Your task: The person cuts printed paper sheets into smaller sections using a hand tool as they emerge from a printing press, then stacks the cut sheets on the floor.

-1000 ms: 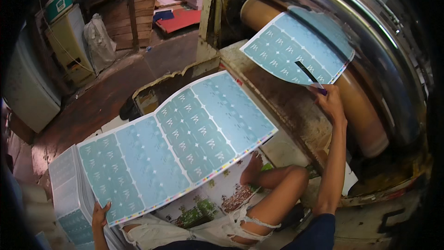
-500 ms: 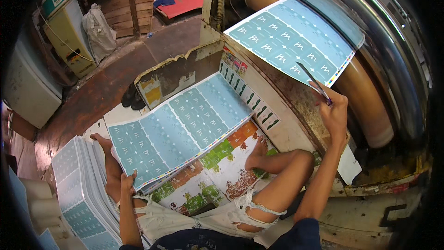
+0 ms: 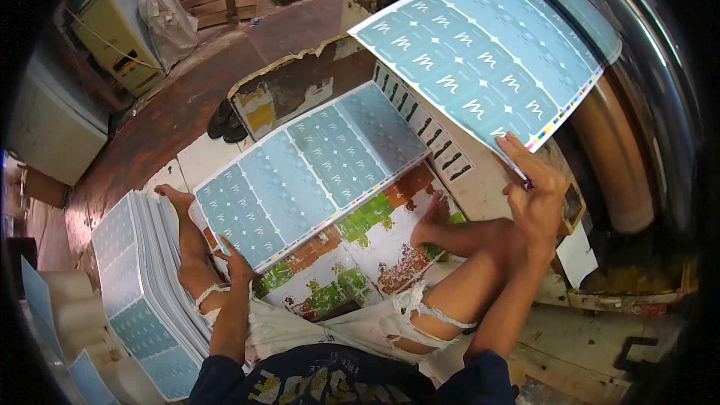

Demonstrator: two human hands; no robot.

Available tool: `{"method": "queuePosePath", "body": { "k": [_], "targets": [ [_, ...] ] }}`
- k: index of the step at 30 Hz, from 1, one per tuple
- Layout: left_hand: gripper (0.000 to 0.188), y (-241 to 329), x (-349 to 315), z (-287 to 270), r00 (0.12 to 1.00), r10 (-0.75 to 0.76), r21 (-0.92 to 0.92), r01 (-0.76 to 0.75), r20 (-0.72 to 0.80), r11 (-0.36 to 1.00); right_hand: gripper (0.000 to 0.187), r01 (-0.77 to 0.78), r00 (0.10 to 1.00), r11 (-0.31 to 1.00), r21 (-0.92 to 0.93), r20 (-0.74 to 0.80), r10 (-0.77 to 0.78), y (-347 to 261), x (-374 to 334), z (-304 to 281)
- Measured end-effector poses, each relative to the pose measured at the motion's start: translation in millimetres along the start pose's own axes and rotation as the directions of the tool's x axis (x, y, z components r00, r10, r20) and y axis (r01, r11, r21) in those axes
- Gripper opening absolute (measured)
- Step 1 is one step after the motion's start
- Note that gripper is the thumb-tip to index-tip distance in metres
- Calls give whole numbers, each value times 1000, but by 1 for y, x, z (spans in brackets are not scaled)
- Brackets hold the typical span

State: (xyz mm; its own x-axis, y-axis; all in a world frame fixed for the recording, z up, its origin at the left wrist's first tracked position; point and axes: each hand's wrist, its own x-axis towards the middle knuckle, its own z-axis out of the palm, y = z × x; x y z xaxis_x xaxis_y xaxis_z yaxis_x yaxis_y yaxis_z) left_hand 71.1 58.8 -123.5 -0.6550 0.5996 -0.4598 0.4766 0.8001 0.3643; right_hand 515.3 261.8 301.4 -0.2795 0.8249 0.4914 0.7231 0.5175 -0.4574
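A large blue-green printed sheet (image 3: 457,67) hangs out from the rollers at the upper right, its near edge slightly curled. My right hand (image 3: 534,187) is closed at its near corner, index finger on the printed side. Within that hand are scissors (image 3: 519,175), showing only a bit of purple handle; the blade is hidden. Below lies a stack of matching sheets (image 3: 292,169) between my legs. My left hand (image 3: 235,264) is at that stack's near left corner, fingers apart and touching the edge.
Shiny metal and brown rollers (image 3: 607,180) fill the right side. A tall pile of printed sheets (image 3: 154,292) stands by my left leg. A worn board (image 3: 292,90) edges the lying stack's far side, with dark sandals (image 3: 226,121) beyond. White paper (image 3: 577,255) hangs below the rollers.
The hanging sheet now reaches nearer. My right hand has met its corner, and the scissors' blade has gone from sight. My left hand has shifted from gripping the lower sheet's corner to spread fingers.
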Motion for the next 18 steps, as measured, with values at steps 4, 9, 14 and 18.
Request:
{"method": "queuePosePath", "body": {
  "k": [4, 9, 14, 18],
  "targets": [
    [161, 9, -10, 8, 991, 9, 45, -3, -134, 999, 52, -50, 999, 999, -2, 14, 50, -3, -8, 12],
    [91, 148, 3, 0, 788, 609, -386, -537, 89, 751, 50, -31, 995, 999, 6, -91, 32, -28, -13, 52],
    [68, 368, -122, -79, 328, 942, -776, 612, 73, -153, 41, -70, 996, 996, 47, -49, 72, -26, -40, 46],
    [59, 415, -142, -114, 558, 823, -862, 463, 104, -205, 30, -89, 995, 959, 271, -25, 99, -27, -69, 21]
  ]
}}
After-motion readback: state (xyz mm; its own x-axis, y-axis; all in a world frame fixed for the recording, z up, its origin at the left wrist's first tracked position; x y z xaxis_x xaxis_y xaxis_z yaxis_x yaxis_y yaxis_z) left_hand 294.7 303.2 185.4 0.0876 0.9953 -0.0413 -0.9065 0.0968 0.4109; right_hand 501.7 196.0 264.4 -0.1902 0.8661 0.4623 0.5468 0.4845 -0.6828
